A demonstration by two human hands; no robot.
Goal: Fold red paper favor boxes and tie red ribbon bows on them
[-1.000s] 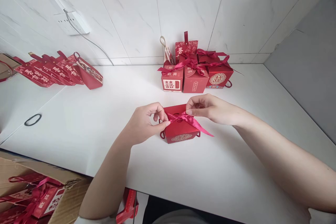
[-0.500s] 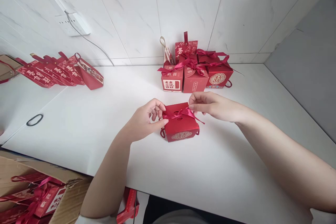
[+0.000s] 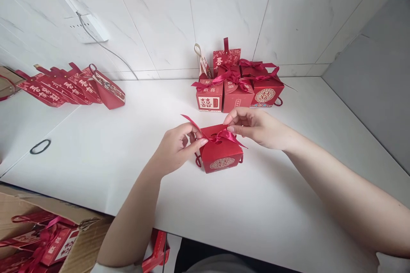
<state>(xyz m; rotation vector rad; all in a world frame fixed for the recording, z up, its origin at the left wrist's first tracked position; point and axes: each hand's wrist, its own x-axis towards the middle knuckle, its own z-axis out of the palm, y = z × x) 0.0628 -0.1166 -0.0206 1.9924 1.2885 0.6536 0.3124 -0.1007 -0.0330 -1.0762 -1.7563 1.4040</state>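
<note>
A small red gift box [image 3: 221,155] with a round gold emblem on its front stands upright on the white table before me. Dark red cord loops show at its two sides. Across its top lies a shiny crimson ribbon [image 3: 226,135], tied in a bow. My left hand [image 3: 179,145] pinches the ribbon at the box's left, and a loose end sticks up beyond the fingers. At the upper right of the box, my right hand [image 3: 251,126] has thumb and fingers closed on the bow's right side.
Behind the box, several ribboned red boxes [image 3: 238,98] stand against the tiled wall. Red gift bags [image 3: 73,87] lean in a row at the left. A black ring [image 3: 40,146] lies on the white table [image 3: 128,145]. An open cardboard carton [image 3: 88,239] holds more red boxes at lower left.
My left thumb and fingers have closed on the ribbon, and its loose end now points up to the left. My right hand has shifted slightly left along the bow.
</note>
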